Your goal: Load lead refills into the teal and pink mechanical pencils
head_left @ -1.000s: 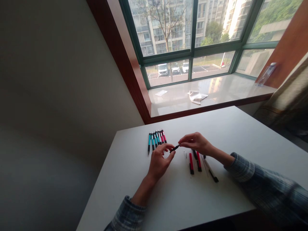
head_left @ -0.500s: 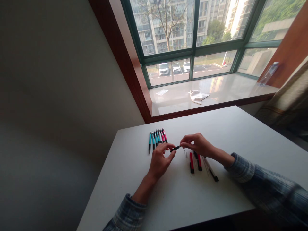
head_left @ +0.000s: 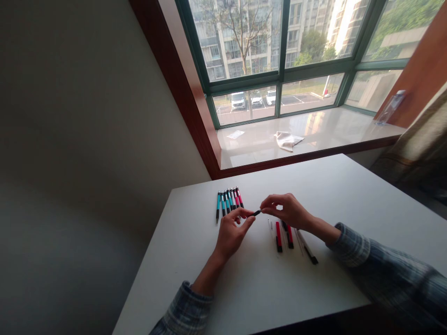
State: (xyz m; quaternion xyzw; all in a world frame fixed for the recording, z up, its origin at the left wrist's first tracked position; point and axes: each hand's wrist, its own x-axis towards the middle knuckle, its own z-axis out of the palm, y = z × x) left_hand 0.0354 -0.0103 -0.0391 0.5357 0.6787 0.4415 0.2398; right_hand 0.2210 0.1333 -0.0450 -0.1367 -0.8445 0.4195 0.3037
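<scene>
1. Black pen part (head_left: 257, 213): sat between both hands around mid-table, slanting from near left to far right. Left end partly hidden by fingers.
2. Left hand (head_left: 232, 235): thumb and index finger closed onto the part's left end, other fingers loosely curled.
3. Right hand (head_left: 288, 208): thumb and fingertips pinched together on the part's silvery right end. Exact contact too small to read.
4. Row of pens (head_left: 226, 200): just beyond the left hand, blue ones left, red ones right. Hand covered some near ends, so tight there.
5. Near side of right hand: two red barrels (head_left: 278, 231), a white barrel (head_left: 301, 238) with a black end, thin rods (head_left: 271, 228) alongside. They limited room for dropping that hand.
6. Table (head_left: 279, 293) edges: far one ran along the window sill (head_left: 251, 156), left one slanted beside the wall (head_left: 87, 139), near one passed under the right sleeve (head_left: 391, 265). Part sat well inside all of them.
7. Room to move: wide white surface left of the left forearm, between the forearms on the near side, and far right beyond the right hand.
</scene>
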